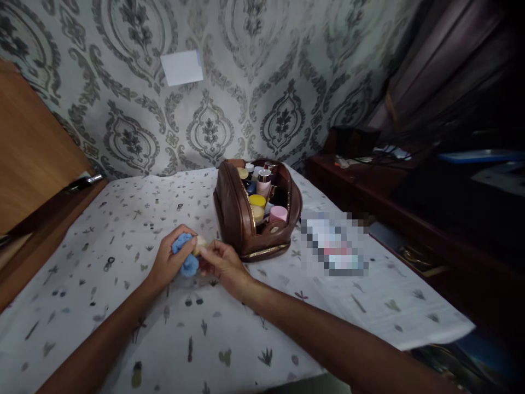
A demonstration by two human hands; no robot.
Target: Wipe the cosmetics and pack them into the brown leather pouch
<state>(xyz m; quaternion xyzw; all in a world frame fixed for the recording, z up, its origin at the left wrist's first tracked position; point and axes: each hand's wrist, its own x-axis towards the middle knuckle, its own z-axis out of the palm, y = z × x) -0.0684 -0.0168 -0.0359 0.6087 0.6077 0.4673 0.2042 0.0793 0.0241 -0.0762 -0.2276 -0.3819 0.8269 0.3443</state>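
Note:
My left hand (165,259) is closed around a crumpled, soft blue cloth (189,265), with its thumb near a small cream-coloured round object (200,244). The fingers of my right hand (225,265) pinch that cream object from the other side, so it lies between both hands, touching or close to the cloth. What kind of object it is I cannot make out. Just beyond my right hand stands a brown toiletry bag (232,210), unzipped. Inside are several cosmetics, among them a yellow-lidded jar (258,201), a pink-lidded jar (278,214) and a pale bottle (263,184).
A white printed cloth (221,339) covers the table. Right of the bag lies a blurred-out, pixelated item (336,243). A wooden panel (36,148) borders the left side, and a dark reddish desk (348,189) with cables stands at the right. Patterned wallpaper is behind.

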